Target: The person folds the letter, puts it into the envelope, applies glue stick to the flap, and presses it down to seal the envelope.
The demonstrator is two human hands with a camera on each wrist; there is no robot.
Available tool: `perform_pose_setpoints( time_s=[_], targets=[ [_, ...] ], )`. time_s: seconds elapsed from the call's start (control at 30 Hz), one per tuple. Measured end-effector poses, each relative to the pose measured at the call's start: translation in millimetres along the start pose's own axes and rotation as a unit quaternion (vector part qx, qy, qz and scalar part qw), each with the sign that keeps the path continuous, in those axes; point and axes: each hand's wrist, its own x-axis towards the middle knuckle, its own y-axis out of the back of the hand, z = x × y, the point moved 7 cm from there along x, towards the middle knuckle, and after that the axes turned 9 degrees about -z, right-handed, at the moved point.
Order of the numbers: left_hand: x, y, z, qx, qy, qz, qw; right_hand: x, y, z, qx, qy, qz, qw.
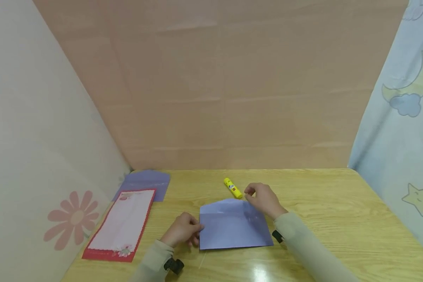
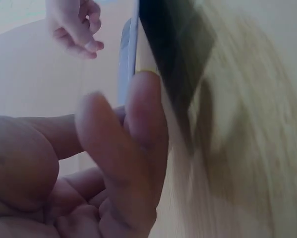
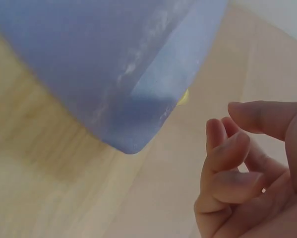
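Observation:
A purple paper envelope [image 1: 234, 231] lies in the middle near the table's front, its flap [image 1: 215, 206] turned up and away. At its left edge, my left hand [image 1: 184, 230] pinches the paper, thumb on top and fingers below; the left wrist view shows the envelope [image 2: 130, 54] edge-on above those fingertips. My right hand [image 1: 264, 199] hovers by the flap's right end, fingers loosely bent around nothing. In the right wrist view a gap separates this hand [image 3: 252, 173] from the envelope's corner [image 3: 131, 141]. Just beyond the flap lies a yellow glue stick [image 1: 233, 188].
To the left, a red-bordered sheet of letter paper [image 1: 121, 219] overlaps a second purple envelope [image 1: 146, 178]. Wood-patterned table [image 1: 338, 219] extends to the right. A brown paper backdrop [image 1: 218, 98] stands behind, with printed side panels [image 1: 391, 149] at both sides.

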Motion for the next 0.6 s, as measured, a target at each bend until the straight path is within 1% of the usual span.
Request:
perform_pose_setpoints(
  time_s=[0.1, 0.17, 0.23, 0.33, 0.4, 0.47, 0.6],
  targets=[
    [1.3, 0.6, 0.7, 0.017, 0.001, 0.021, 0.9996, 12, -1, -1, -0.020, -0.014, -0.002, 1.000],
    [1.9, 2.1, 3.4, 0.042, -0.010, 0.041, 0.9982, 20, -5, 0, -0.029, -0.023, -0.003, 0.999],
    [1.8, 2.8, 8.6, 0.069, -0.030, 0.060, 0.9954, 27, -9, 1, -0.034, -0.032, -0.008, 0.999],
    [1.0, 0.3, 21.6, 0.106, -0.074, 0.068, 0.9892, 36, -16, 2, -0.037, -0.040, -0.018, 0.998],
    [1.2, -4.3, 29.8, 0.121, -0.101, 0.056, 0.9859, 41, -21, 2, -0.044, -0.046, -0.025, 0.998],
    [1.7, -10.4, 36.4, 0.132, -0.122, 0.035, 0.9832, 44, -26, 0, -0.054, -0.050, -0.027, 0.997],
    [3.4, -22.7, 41.6, 0.157, -0.138, -0.002, 0.9779, 49, -32, 0, -0.065, -0.058, -0.025, 0.996]
  ],
)
